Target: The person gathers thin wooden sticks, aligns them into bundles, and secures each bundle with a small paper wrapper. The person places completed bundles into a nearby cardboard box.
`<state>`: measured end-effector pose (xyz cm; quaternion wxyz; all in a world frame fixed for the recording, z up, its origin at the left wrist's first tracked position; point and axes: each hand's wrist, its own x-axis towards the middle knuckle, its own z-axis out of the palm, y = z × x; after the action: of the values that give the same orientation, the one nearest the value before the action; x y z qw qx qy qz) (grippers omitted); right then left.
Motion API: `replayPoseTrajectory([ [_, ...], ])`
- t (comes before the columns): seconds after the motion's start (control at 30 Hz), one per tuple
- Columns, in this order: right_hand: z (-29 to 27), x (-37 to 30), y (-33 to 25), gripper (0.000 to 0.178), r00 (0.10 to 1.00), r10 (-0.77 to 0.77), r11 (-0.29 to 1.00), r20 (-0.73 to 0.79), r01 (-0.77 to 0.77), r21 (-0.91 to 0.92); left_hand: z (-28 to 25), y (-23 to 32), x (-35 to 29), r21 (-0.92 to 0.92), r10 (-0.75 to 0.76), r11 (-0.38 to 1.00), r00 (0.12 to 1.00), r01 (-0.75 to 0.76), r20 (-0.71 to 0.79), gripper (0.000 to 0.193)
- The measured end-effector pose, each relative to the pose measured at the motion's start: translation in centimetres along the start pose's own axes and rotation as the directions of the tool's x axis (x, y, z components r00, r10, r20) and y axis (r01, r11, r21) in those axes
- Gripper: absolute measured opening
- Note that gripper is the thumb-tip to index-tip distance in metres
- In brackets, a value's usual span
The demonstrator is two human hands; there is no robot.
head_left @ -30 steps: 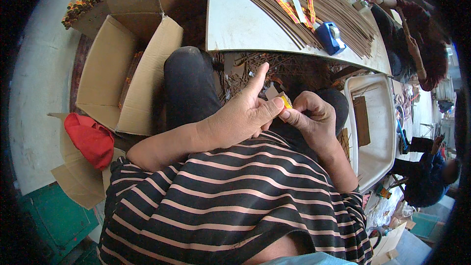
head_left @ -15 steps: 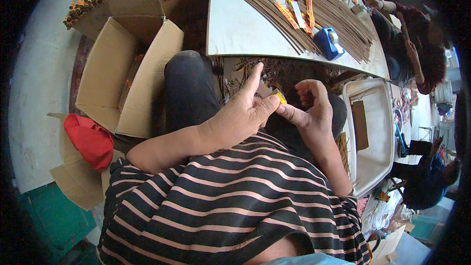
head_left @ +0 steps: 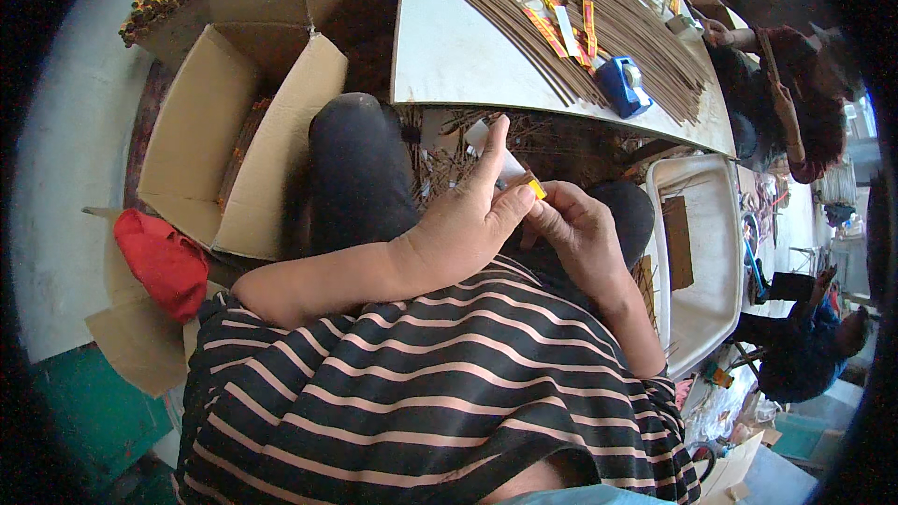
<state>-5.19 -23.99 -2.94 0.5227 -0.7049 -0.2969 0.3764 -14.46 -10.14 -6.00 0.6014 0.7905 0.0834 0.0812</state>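
A small yellow paper band [head_left: 536, 189], with brown beside it, shows between my hands above my lap. The thumb of my left hand [head_left: 468, 229] presses on the band, while its index finger stretches away from me. A pale white strip [head_left: 511, 166] runs from the band behind that finger; I cannot tell whether the two are joined. My right hand [head_left: 582, 234] is closed, with thumb and fingers pinched at the band's near right side. What lies inside the fingers of both hands is largely hidden.
Ahead, a white table [head_left: 449, 56] bears thin brown sticks [head_left: 645, 47], red-and-yellow paper strips [head_left: 587, 28] and a blue tape dispenser [head_left: 623, 86]. An open cardboard box [head_left: 192, 131] stands left, near a red cloth [head_left: 161, 262]. A white tub [head_left: 702, 318] is at right; other people [head_left: 809, 346] sit beyond.
My right hand's fingers have come in from spread apart to a pinch at the band. More of the white strip shows behind my left index finger.
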Motion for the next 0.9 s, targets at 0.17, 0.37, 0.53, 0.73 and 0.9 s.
replayPoseTrajectory([
  [0.17,-0.7,0.1,1.0,0.028,0.993,-0.053,0.969,0.101,0.027,0.244,-0.9,1.8,0.0,-0.221,-0.119,0.962,0.975,0.159,0.185,0.070],
  [0.37,-1.2,0.0,1.3,0.031,0.979,-0.137,0.926,0.154,0.071,0.372,-0.9,1.8,-0.5,-0.334,-0.077,0.927,0.958,0.171,0.276,0.076],
  [0.53,-2.6,0.1,0.5,0.026,0.959,-0.097,0.940,0.267,0.000,0.342,-0.6,1.4,-0.6,-0.360,-0.047,0.918,0.947,0.165,0.317,0.078],
  [0.73,-3.3,0.4,-0.4,0.027,0.960,-0.060,0.983,0.274,0.009,0.182,-0.4,1.2,-0.4,-0.369,-0.033,0.916,0.946,0.158,0.322,0.078],
  [0.9,-3.8,0.7,-1.0,0.025,0.947,-0.121,0.993,0.299,0.118,0.029,-0.7,1.5,-0.3,-0.370,-0.080,0.899,0.919,0.234,0.386,0.079],
])
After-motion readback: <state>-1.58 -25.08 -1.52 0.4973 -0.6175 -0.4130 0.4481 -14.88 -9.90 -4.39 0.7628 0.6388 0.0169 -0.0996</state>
